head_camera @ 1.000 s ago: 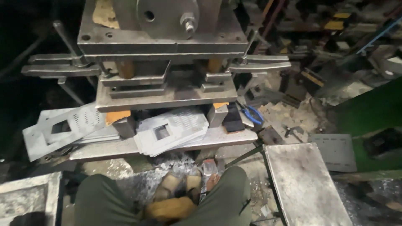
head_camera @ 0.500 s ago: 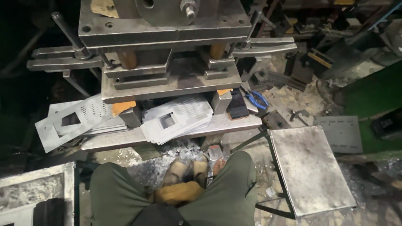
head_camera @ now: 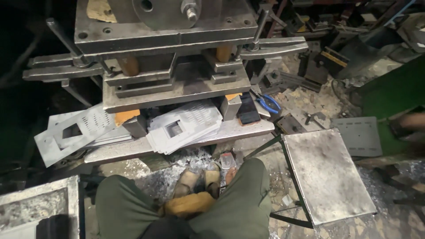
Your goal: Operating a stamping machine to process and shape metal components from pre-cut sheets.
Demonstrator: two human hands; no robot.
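Note:
I sit facing a heavy steel press [head_camera: 177,84], my knees in green trousers [head_camera: 239,199] at the bottom of the view. A stack of perforated grey metal sheets [head_camera: 183,126] with square cut-outs lies on the press bed, and a second stack [head_camera: 73,132] lies to its left. My left hand is out of sight. At the right edge a blurred, skin-coloured hand or forearm [head_camera: 411,121] shows beside a flat grey plate [head_camera: 358,135]; I cannot tell whether it is mine or what it holds. A tan, glove-like thing [head_camera: 190,204] lies between my knees.
A square steel stand-top [head_camera: 327,172] stands by my right knee. Blue-handled pliers [head_camera: 268,102] and a dark block [head_camera: 248,110] rest at the bed's right end. Metal chips cover the floor. A steel tray [head_camera: 35,208] is at the lower left, and a green machine body [head_camera: 394,93] is at the right.
The view has dropped slightly, so the press and the sheets sit higher in the frame. The blurred limb at the right edge is new. The sheet stacks have not moved.

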